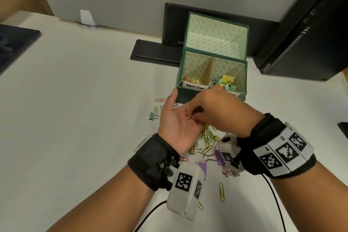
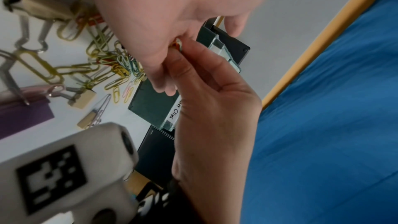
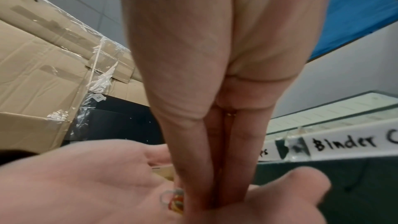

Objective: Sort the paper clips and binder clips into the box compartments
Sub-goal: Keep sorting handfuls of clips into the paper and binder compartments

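Over the desk, my right hand pinches small coloured wire paper clips from my cupped, upturned left hand; best lifted together toward the green cardboard box at 12 o'clock.

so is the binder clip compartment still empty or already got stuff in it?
Already has stuff in it. In the head view several pastel binder clips lie in the right compartment of the green box, behind the cardboard divider.

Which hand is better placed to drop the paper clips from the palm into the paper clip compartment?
Probably the right hand: its fingertips already reach into the paper clips on the open left hand, just before the box.
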